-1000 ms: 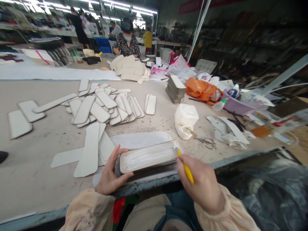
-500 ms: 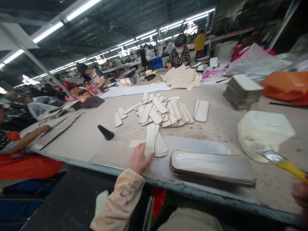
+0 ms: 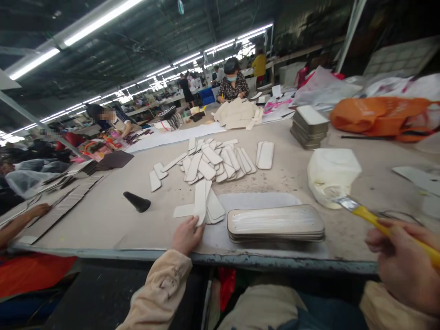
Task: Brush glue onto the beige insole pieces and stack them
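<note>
My left hand (image 3: 187,234) is closed on the near end of a white rounded strip (image 3: 200,199), which lies over other white pieces (image 3: 215,206) at the table's near side. In my right hand (image 3: 402,261) is a brush (image 3: 367,215) with a yellow handle. Its metal-banded head reaches the opening of a white plastic container (image 3: 333,172), and the bristle tips are hard to see. Between my hands lies a stack of long rounded panels (image 3: 275,222), the top one streaked with something wet and whitish.
A heap of white strips (image 3: 213,160) covers the table's middle. A dark cone-shaped object (image 3: 136,201) lies left of it. Farther right are a stack of blocks (image 3: 309,128) and an orange bag (image 3: 374,117). A co-worker's hand (image 3: 39,211) rests at far left; others work behind.
My left hand has closed on the white strip's near end. My right hand has come further into view, with the brush head now at the container's opening. The view has shifted right.
</note>
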Available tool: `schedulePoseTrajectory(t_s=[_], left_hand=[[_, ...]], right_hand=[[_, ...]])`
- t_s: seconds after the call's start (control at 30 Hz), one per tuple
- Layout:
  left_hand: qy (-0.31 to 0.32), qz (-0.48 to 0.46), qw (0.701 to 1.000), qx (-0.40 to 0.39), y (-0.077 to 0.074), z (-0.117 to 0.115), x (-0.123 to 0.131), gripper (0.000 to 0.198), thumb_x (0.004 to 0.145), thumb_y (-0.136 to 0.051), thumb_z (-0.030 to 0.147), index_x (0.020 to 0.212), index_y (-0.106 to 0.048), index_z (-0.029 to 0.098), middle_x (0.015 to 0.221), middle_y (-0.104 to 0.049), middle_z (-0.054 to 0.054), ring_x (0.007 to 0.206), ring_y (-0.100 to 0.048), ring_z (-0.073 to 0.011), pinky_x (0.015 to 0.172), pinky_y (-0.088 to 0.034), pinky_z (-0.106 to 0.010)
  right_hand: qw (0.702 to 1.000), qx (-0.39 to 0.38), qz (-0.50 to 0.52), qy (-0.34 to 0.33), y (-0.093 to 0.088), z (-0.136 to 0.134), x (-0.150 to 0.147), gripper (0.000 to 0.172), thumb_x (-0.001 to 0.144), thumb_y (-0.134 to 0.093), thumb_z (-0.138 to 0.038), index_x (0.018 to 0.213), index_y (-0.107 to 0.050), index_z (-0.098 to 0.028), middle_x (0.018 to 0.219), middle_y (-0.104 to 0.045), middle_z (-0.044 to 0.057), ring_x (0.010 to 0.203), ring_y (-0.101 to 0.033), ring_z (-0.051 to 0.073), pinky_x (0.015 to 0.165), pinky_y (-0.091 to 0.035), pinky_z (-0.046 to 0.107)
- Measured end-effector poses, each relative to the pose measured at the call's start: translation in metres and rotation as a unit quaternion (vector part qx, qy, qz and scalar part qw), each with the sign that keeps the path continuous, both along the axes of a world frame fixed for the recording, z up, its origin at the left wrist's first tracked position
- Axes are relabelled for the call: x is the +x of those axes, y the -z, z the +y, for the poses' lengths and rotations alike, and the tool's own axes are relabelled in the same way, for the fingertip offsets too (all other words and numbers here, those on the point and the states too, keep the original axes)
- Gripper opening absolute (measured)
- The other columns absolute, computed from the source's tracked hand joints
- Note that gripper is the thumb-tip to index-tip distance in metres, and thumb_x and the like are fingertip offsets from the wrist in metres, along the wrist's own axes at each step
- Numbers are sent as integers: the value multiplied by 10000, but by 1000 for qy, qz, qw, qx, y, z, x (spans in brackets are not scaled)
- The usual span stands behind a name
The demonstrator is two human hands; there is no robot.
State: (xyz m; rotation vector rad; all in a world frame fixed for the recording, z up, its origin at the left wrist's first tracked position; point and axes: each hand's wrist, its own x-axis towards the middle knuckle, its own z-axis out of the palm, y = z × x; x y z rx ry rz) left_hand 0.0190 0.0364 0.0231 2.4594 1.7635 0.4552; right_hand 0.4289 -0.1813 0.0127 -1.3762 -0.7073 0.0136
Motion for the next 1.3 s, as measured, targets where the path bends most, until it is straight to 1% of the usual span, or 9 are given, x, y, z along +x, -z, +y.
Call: schedulePoseTrajectory(t_s=[0.17, 0.27, 0.37, 0.47, 0.57, 0.7, 0.83, 1.1, 1.3], left_hand=[[-61, -102, 991, 58, -41, -2, -5, 350, 842, -434, 404, 842, -693, 169, 937, -729, -88, 955, -660, -253, 862, -519, -377], [-148, -401, 903, 33, -88, -23, 12, 313, 719, -630, 488, 705, -639, 175, 663, -668, -18, 687, -631, -194, 680, -550, -318], [-82, -558, 820, -102, -128, -57, 47, 244, 687, -732, 442, 742, -653, 218, 722, -687, 13, 702, -624, -159, 707, -568, -295], [-12, -602, 772, -201, -136, -85, 84, 224, 685, -763, 405, 636, -642, 223, 715, -694, 10, 707, -628, -166, 663, -574, -305], [48, -596, 747, -292, -116, -92, 107, 221, 688, -764, 400, 653, -676, 200, 708, -696, -11, 628, -597, -149, 566, -543, -288], [73, -524, 760, -377, -91, -84, 115, 278, 698, -754, 406, 810, -722, 153, 743, -700, -34, 573, -570, -117, 545, -513, -261], [71, -427, 817, -382, -84, -72, 112, 347, 744, -690, 423, 936, -699, 133, 807, -707, -50, 625, -622, -147, 581, -511, -274], [105, -177, 965, -160, -68, -46, 110, 444, 773, -587, 398, 1146, -519, 167, 617, -575, 60, 569, -576, -153, 597, -444, -286], [100, -91, 980, -146, -57, -41, 108, 507, 791, -566, 405, 1230, -435, 187, 617, -554, 83, 571, -578, -160, 601, -398, -284]], right_hand=[[996, 46, 55, 49, -21, 7, -23, 190, 855, -605, -382, 963, -662, -237, 743, -650, 23, 568, -560, 159, 523, -454, 332], [996, 77, 1, 37, -23, 14, -27, 209, 866, -606, -351, 1008, -634, -200, 898, -689, 51, 695, -649, 166, 622, -546, 344], [996, 90, 10, -14, -28, 20, -33, 187, 892, -570, -350, 1015, -585, -210, 1053, -676, 89, 979, -671, 234, 795, -577, 420], [990, 74, 37, -114, -32, 23, -43, 231, 905, -550, -363, 1091, -490, -239, 1214, -622, 114, 1148, -606, 256, 922, -535, 480], [975, 79, 78, -192, -33, 25, -50, 286, 901, -548, -401, 1120, -416, -274, 1315, -554, 114, 1121, -624, 246, 867, -568, 451], [980, 61, 127, -143, -30, 28, -47, 313, 881, -555, -422, 1097, -384, -273, 1221, -581, 118, 963, -681, 215, 697, -607, 366], [988, 66, 110, -91, -28, 32, -38, 360, 824, -645, -346, 1019, -352, -270, 1140, -649, 116, 1050, -653, 237, 743, -578, 368], [992, -111, -44, -34, -11, 40, -36, 296, 787, -691, -368, 965, -499, -229, 1007, -716, 73, 720, -696, 180, 677, -559, 326], [952, -220, -208, 30, -6, 45, -37, 249, 846, -611, -397, 1017, -577, -220, 1005, -720, 59, 711, -705, 191, 614, -547, 300]])
